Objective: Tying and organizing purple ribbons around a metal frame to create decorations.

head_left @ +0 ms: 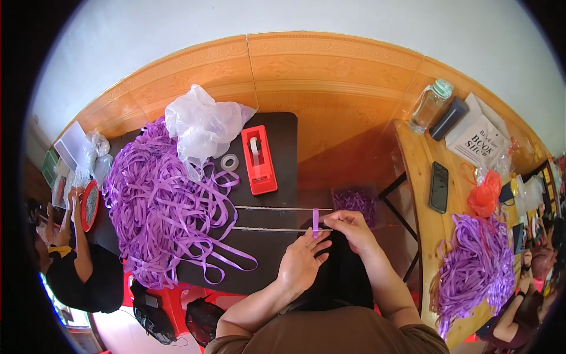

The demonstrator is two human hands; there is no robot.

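Observation:
Two thin, pale rods or cords (277, 209) run side by side from the purple ribbon pile toward my hands. A short purple ribbon band (315, 223) lies across both near their right ends. My left hand (299, 262) is palm up just below the band, fingers apart, with fingertips at its lower end. My right hand (352, 229) sits right of the band at the ends of the thin lines, thumb and fingertips pinched together. What lies in that pinch is too small to make out. The big tangled heap of purple ribbon (156, 200) covers much of the dark table (268, 271).
A red tape dispenser (268, 177), a tape roll (229, 163) and a plastic bag (200, 127) are at the table's back. A clear bin (354, 200) of purple pieces is beyond my right hand. The wooden table (421, 236) at right bears a phone (438, 187) and ribbon (471, 268). People sit on both sides.

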